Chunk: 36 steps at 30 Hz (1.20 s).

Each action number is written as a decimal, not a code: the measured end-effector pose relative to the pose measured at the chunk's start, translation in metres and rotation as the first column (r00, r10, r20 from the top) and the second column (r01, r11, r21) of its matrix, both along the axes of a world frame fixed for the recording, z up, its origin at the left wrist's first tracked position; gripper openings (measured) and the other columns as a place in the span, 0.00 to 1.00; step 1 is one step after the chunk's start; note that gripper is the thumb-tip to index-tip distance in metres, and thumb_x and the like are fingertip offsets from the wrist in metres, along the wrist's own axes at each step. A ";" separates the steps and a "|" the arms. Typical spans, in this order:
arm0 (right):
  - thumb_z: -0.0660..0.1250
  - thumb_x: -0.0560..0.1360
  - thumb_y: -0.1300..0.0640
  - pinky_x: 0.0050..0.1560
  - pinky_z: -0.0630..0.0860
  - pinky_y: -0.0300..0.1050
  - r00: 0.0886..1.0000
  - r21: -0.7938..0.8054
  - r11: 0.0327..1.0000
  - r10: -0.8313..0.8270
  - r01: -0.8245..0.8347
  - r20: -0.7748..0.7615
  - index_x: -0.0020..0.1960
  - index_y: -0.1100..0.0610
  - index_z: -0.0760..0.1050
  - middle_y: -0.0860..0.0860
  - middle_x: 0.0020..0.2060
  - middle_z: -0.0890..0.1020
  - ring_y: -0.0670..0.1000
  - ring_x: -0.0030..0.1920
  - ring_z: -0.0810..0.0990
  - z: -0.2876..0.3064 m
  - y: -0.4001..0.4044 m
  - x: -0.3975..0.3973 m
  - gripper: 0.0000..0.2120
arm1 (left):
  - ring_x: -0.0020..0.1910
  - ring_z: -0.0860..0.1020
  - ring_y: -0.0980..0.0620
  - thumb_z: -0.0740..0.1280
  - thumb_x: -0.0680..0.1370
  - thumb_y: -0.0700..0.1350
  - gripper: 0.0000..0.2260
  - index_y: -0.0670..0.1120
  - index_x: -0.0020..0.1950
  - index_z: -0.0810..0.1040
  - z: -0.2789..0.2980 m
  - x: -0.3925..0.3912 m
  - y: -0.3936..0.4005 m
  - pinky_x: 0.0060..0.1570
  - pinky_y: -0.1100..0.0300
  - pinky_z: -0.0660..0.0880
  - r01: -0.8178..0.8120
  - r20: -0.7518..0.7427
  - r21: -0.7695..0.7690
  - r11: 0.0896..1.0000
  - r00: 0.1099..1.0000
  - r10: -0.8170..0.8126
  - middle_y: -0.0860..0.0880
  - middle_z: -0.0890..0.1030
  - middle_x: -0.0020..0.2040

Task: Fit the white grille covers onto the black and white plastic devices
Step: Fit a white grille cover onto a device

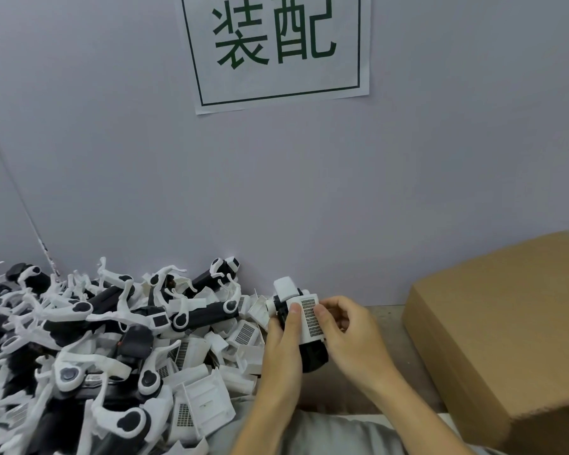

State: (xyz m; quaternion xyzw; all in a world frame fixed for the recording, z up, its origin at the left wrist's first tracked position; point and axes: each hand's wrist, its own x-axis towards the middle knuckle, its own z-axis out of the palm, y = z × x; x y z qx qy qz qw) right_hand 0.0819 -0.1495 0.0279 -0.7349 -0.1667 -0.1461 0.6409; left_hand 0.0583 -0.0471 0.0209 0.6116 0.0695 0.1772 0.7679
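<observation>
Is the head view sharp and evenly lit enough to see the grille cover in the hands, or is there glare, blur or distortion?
Head view: light is soft and even, no glare; the grille cover reads clearly between left hand and right hand; wide-angle bending skews the wall sign and cardboard box; the parts pile looks slightly soft.

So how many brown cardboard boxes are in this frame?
1: a brown cardboard box on the right of the table, beside the right hand. Its far right side runs out of frame, so others may be hidden.
</observation>
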 end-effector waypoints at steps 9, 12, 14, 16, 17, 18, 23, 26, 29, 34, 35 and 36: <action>0.65 0.79 0.45 0.36 0.77 0.40 0.982 -0.341 0.931 -0.075 0.131 0.173 0.45 0.47 0.76 0.44 0.34 0.81 0.43 0.37 0.80 -0.002 0.000 0.000 0.08 | 0.55 0.81 0.55 0.62 0.82 0.52 0.10 0.51 0.59 0.77 -0.005 0.000 0.001 0.53 0.65 0.75 -0.062 0.039 0.100 0.993 0.998 0.059 0.52 0.84 0.53; 0.67 0.79 0.47 0.42 0.80 0.41 0.999 -0.204 0.978 -0.038 0.037 0.002 0.47 0.47 0.78 0.45 0.39 0.85 0.42 0.40 0.83 -0.002 0.000 0.001 0.06 | 0.49 0.84 0.56 0.61 0.84 0.47 0.10 0.48 0.56 0.81 -0.003 -0.001 0.002 0.43 0.69 0.76 -0.055 0.079 0.083 0.995 0.996 0.048 0.49 0.86 0.49; 0.66 0.81 0.51 0.42 0.79 0.36 0.981 -0.014 0.992 0.118 -0.122 -0.157 0.48 0.51 0.82 0.46 0.41 0.87 0.43 0.44 0.85 0.000 -0.001 -0.001 0.08 | 0.48 0.84 0.55 0.61 0.83 0.45 0.10 0.47 0.56 0.82 -0.002 -0.003 0.001 0.42 0.66 0.77 -0.017 0.108 0.078 0.997 0.994 0.009 0.48 0.87 0.49; 0.63 0.82 0.52 0.39 0.77 0.33 0.942 0.131 0.968 0.242 -0.216 -0.234 0.46 0.55 0.84 0.49 0.42 0.88 0.46 0.44 0.86 0.005 -0.003 -0.003 0.13 | 0.46 0.84 0.55 0.61 0.83 0.45 0.10 0.47 0.57 0.81 -0.002 -0.004 0.001 0.41 0.65 0.77 -0.015 0.135 0.110 0.994 0.991 0.000 0.48 0.86 0.48; 0.63 0.82 0.52 0.39 0.77 0.33 0.936 0.158 0.963 0.251 -0.216 -0.246 0.46 0.56 0.84 0.50 0.42 0.88 0.47 0.44 0.86 0.006 -0.004 -0.003 0.14 | 0.46 0.84 0.54 0.61 0.83 0.45 0.10 0.46 0.57 0.81 -0.001 -0.005 0.001 0.41 0.64 0.78 -0.019 0.142 0.132 0.991 0.990 0.000 0.48 0.86 0.47; 0.63 0.82 0.52 0.39 0.77 0.34 0.940 0.164 0.966 0.236 -0.200 -0.246 0.47 0.56 0.84 0.50 0.41 0.88 0.47 0.44 0.86 0.007 -0.005 -0.003 0.13 | 0.47 0.84 0.53 0.61 0.83 0.45 0.10 0.46 0.57 0.81 -0.002 -0.005 0.001 0.43 0.61 0.79 -0.022 0.147 0.160 0.987 0.989 -0.001 0.47 0.86 0.47; 0.65 0.81 0.53 0.39 0.79 0.36 0.987 -0.015 1.000 0.007 -0.010 -0.161 0.51 0.56 0.80 0.49 0.41 0.86 0.44 0.41 0.85 0.000 0.002 0.001 0.08 | 0.46 0.82 0.48 0.61 0.84 0.41 0.10 0.46 0.49 0.81 -0.002 -0.003 0.002 0.47 0.57 0.77 -0.131 0.144 0.349 0.928 0.986 0.085 0.46 0.84 0.44; 0.64 0.81 0.48 0.47 0.81 0.45 0.989 -0.101 0.995 -0.031 0.016 -0.146 0.51 0.55 0.80 0.48 0.42 0.86 0.44 0.42 0.84 -0.003 0.005 0.002 0.12 | 0.42 0.83 0.51 0.64 0.83 0.42 0.09 0.48 0.46 0.82 0.001 -0.004 0.004 0.42 0.61 0.78 -0.125 0.116 0.296 0.947 0.989 0.094 0.47 0.85 0.40; 0.65 0.79 0.44 0.53 0.78 0.43 0.997 -0.287 0.956 -0.072 0.060 -0.029 0.55 0.50 0.78 0.43 0.49 0.82 0.42 0.49 0.80 -0.006 0.002 -0.001 0.11 | 0.40 0.83 0.49 0.69 0.80 0.46 0.07 0.46 0.44 0.84 -0.002 -0.004 0.008 0.40 0.61 0.77 -0.189 0.064 0.233 0.954 0.982 0.178 0.47 0.86 0.38; 0.64 0.73 0.42 0.45 0.70 0.40 0.995 -0.641 0.763 -0.031 0.082 0.090 0.56 0.47 0.70 0.42 0.49 0.73 0.46 0.50 0.75 -0.007 0.007 -0.007 0.15 | 0.34 0.84 0.48 0.65 0.82 0.49 0.15 0.40 0.44 0.84 0.005 -0.003 0.012 0.30 0.59 0.78 -0.154 -0.055 -0.172 0.973 0.988 0.146 0.42 0.86 0.37; 0.65 0.74 0.45 0.42 0.70 0.40 0.996 -0.634 0.769 -0.068 0.085 0.051 0.53 0.49 0.70 0.43 0.46 0.74 0.46 0.47 0.76 -0.006 0.005 -0.007 0.12 | 0.35 0.85 0.49 0.63 0.82 0.48 0.16 0.40 0.45 0.84 0.007 -0.004 0.010 0.31 0.60 0.78 -0.121 -0.033 -0.161 0.980 0.993 0.117 0.42 0.86 0.37; 0.66 0.74 0.48 0.38 0.70 0.38 0.995 -0.581 0.811 -0.095 0.065 -0.021 0.47 0.51 0.71 0.44 0.42 0.76 0.45 0.41 0.76 -0.005 -0.001 -0.004 0.07 | 0.38 0.85 0.49 0.62 0.83 0.46 0.15 0.40 0.45 0.84 0.007 -0.005 0.008 0.36 0.59 0.79 -0.101 -0.004 -0.122 0.987 0.995 0.101 0.43 0.86 0.39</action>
